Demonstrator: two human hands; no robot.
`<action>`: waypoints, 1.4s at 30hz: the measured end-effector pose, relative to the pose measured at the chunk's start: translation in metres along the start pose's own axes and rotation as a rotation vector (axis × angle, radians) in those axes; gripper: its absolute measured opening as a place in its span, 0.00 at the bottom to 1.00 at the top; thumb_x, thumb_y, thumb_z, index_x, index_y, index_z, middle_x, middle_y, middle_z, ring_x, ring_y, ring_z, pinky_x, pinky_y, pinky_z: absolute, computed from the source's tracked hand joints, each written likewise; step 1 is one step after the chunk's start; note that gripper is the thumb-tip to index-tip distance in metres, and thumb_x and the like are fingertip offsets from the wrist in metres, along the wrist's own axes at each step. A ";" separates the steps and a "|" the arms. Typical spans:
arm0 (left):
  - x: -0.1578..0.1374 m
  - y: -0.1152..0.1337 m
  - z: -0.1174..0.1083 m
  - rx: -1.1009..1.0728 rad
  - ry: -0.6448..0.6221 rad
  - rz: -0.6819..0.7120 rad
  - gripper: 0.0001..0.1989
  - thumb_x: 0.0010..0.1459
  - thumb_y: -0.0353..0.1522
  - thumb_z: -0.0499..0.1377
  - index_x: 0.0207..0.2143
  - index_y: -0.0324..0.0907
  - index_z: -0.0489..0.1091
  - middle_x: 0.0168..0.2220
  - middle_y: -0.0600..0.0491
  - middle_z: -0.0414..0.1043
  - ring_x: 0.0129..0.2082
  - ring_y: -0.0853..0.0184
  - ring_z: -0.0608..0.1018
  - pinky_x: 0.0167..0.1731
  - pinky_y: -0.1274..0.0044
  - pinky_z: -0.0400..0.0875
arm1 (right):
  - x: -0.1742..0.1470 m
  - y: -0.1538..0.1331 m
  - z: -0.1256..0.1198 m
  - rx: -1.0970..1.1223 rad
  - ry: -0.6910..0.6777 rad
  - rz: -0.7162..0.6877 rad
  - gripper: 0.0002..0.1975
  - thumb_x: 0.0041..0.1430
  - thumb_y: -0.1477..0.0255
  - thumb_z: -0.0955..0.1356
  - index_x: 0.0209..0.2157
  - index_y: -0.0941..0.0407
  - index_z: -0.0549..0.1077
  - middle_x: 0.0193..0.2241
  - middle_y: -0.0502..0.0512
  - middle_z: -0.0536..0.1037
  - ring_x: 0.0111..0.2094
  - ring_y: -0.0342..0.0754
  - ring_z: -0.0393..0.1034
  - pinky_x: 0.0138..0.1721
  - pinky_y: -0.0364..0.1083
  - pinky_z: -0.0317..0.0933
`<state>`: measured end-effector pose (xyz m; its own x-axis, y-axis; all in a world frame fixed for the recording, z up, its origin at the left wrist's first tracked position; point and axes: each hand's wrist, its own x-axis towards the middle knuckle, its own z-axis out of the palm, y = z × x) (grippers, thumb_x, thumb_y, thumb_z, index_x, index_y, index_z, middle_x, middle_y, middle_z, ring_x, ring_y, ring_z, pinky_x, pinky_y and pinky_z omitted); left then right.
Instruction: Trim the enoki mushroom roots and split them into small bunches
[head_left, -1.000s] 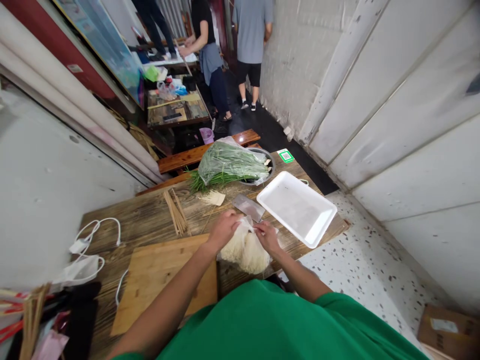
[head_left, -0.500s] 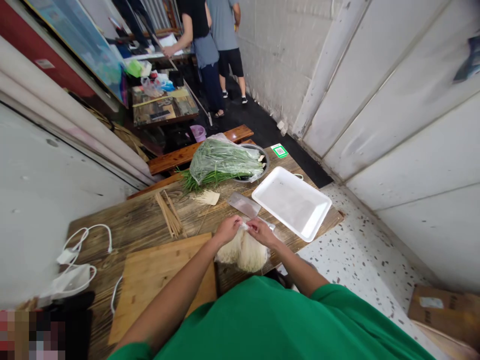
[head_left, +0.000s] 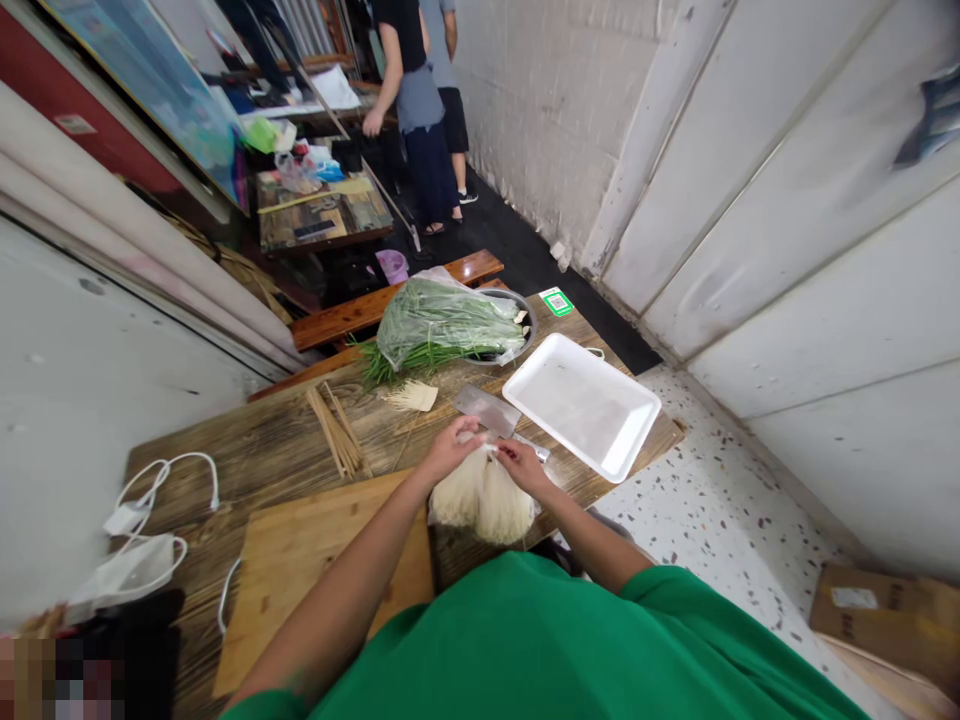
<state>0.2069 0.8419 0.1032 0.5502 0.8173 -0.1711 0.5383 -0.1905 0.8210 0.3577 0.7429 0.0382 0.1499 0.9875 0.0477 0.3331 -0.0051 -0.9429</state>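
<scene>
A clear plastic bag of enoki mushrooms (head_left: 504,505) sits on the wooden table close to my body, its gathered top pointing away from me. My right hand (head_left: 521,465) pinches that gathered top between thumb and fingers. On the other side of the top is my left hand (head_left: 452,450), thumb and fingers apart; whether a fingertip touches the plastic is hard to see. Just beyond the hands lies a cleaver (head_left: 487,410), flat on the table. A small flat bunch of enoki (head_left: 416,396) lies to its left.
A white tray (head_left: 581,405) is at the right, a bamboo cutting board (head_left: 322,560) at the left. Beyond are wooden sticks (head_left: 334,430) and bagged green vegetables (head_left: 442,325) on a metal bowl. A white cable (head_left: 150,500) lies at far left. Other people (head_left: 420,100) stand in the background.
My left hand's fingers have parted and drawn slightly up and away from the bag top. My right hand keeps its pinch. In the background, people have shifted position.
</scene>
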 end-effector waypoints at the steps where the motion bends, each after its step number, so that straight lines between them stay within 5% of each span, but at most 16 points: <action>1: -0.001 -0.001 -0.003 -0.003 0.067 0.008 0.24 0.48 0.40 0.59 0.46 0.38 0.64 0.45 0.46 0.70 0.45 0.64 0.72 0.44 0.73 0.65 | 0.000 0.000 0.001 0.008 0.006 0.008 0.11 0.58 0.69 0.62 0.36 0.56 0.74 0.29 0.52 0.76 0.30 0.44 0.69 0.32 0.43 0.62; 4: -0.005 -0.001 -0.011 0.168 0.146 0.068 0.25 0.46 0.39 0.61 0.47 0.40 0.65 0.48 0.46 0.67 0.50 0.60 0.67 0.49 0.68 0.60 | -0.001 0.000 0.003 0.021 0.045 0.026 0.10 0.58 0.68 0.63 0.35 0.56 0.75 0.30 0.52 0.76 0.31 0.45 0.69 0.33 0.43 0.62; 7: -0.010 0.003 -0.011 0.342 -0.052 0.171 0.23 0.49 0.38 0.59 0.49 0.44 0.66 0.50 0.48 0.67 0.53 0.58 0.62 0.52 0.65 0.54 | -0.003 -0.003 0.005 0.020 0.099 0.029 0.10 0.56 0.68 0.64 0.34 0.55 0.75 0.29 0.53 0.76 0.31 0.45 0.68 0.34 0.44 0.62; 10: -0.012 0.007 -0.004 0.413 -0.143 0.148 0.12 0.53 0.36 0.56 0.40 0.45 0.72 0.42 0.50 0.72 0.49 0.58 0.65 0.48 0.64 0.54 | -0.005 -0.006 0.005 0.016 0.121 0.012 0.09 0.56 0.68 0.64 0.33 0.55 0.75 0.29 0.53 0.74 0.30 0.45 0.67 0.34 0.43 0.61; 13: -0.010 0.009 0.000 0.406 -0.134 0.125 0.08 0.53 0.35 0.56 0.33 0.45 0.73 0.36 0.52 0.74 0.44 0.59 0.68 0.46 0.66 0.55 | -0.004 -0.009 0.004 0.005 0.119 -0.007 0.09 0.55 0.70 0.64 0.35 0.55 0.74 0.29 0.53 0.73 0.29 0.44 0.65 0.33 0.43 0.60; 18: -0.008 0.012 -0.005 0.346 -0.161 0.134 0.10 0.54 0.36 0.55 0.37 0.47 0.74 0.39 0.52 0.74 0.42 0.61 0.70 0.46 0.68 0.55 | -0.002 -0.013 0.004 -0.026 0.097 -0.032 0.10 0.52 0.71 0.65 0.37 0.55 0.74 0.28 0.52 0.71 0.29 0.45 0.64 0.33 0.43 0.60; 24: -0.019 0.028 -0.007 0.517 0.037 0.261 0.09 0.55 0.35 0.54 0.32 0.47 0.75 0.45 0.50 0.67 0.48 0.59 0.63 0.48 0.66 0.51 | -0.002 -0.014 0.009 -0.023 0.133 -0.025 0.09 0.53 0.74 0.64 0.35 0.56 0.74 0.28 0.53 0.72 0.29 0.45 0.64 0.33 0.43 0.59; 32: -0.024 0.023 -0.001 0.571 -0.045 0.098 0.10 0.56 0.35 0.53 0.32 0.47 0.74 0.38 0.52 0.69 0.43 0.61 0.65 0.42 0.67 0.54 | -0.004 -0.014 0.013 0.027 0.145 -0.019 0.09 0.54 0.72 0.63 0.34 0.58 0.74 0.28 0.53 0.72 0.29 0.44 0.64 0.33 0.43 0.59; 42: -0.030 0.019 0.009 0.655 -0.083 0.222 0.14 0.60 0.33 0.48 0.38 0.43 0.73 0.39 0.50 0.74 0.40 0.62 0.70 0.42 0.69 0.58 | -0.002 -0.007 0.013 0.055 0.133 0.027 0.08 0.53 0.71 0.64 0.33 0.58 0.73 0.27 0.52 0.73 0.27 0.43 0.64 0.32 0.43 0.60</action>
<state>0.2066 0.8091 0.1191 0.7249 0.6815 -0.0999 0.6672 -0.6587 0.3479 0.3431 0.7427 0.0402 0.2812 0.9577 0.0617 0.2759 -0.0191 -0.9610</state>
